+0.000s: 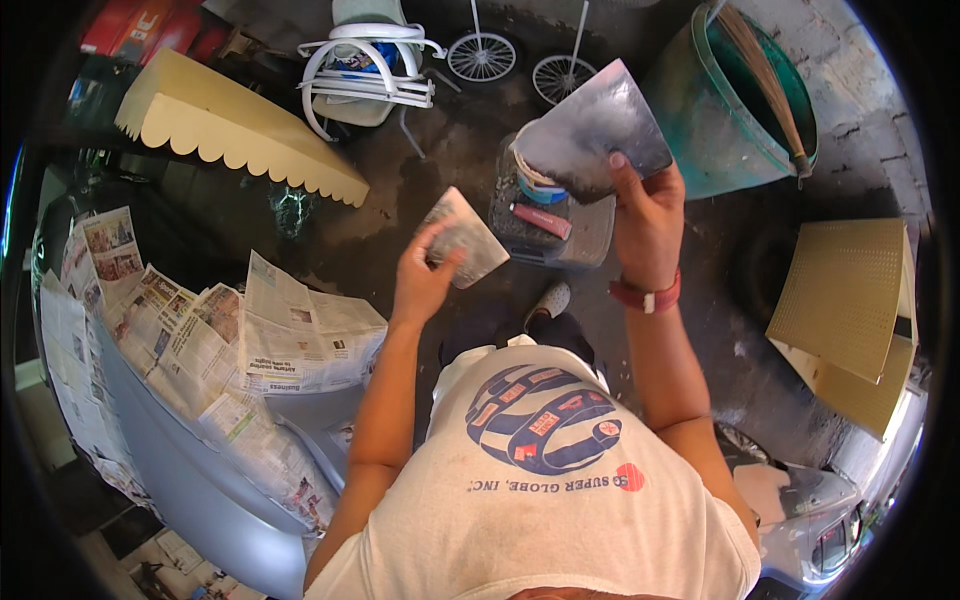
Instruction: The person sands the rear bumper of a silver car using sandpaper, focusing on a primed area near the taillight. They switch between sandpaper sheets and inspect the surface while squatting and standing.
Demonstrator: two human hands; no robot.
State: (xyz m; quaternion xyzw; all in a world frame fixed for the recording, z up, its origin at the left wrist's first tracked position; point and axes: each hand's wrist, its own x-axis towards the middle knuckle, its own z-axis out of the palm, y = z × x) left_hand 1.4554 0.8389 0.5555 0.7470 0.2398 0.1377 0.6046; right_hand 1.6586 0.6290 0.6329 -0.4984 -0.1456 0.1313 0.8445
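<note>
My left hand (pixel 425 282) pinches a small, thin square plate (pixel 476 240), whose face is mottled grey and white. Held higher by my right hand (pixel 650 215) is a larger flat square plate (pixel 600 125) with a shiny, smeared grey face; the thumb lies on top and the fingers are behind it. The two plates are apart. Partly hidden under the larger plate stands a round can (pixel 541 188) with a blue and white side. A red tube (pixel 541 221) lies beside it. Both rest on a translucent plastic box (pixel 592 240).
On the left, newspaper sheets (pixel 300 335) cover parts of a blue-grey car panel (pixel 190 480). A scalloped cream panel (pixel 235 125) lies beyond. Ahead are a white chair (pixel 365 75) and spoked wheels (pixel 482 57). A green bin (pixel 705 130) holds a broom (pixel 765 80). Perforated cream panels (pixel 840 290) stand right.
</note>
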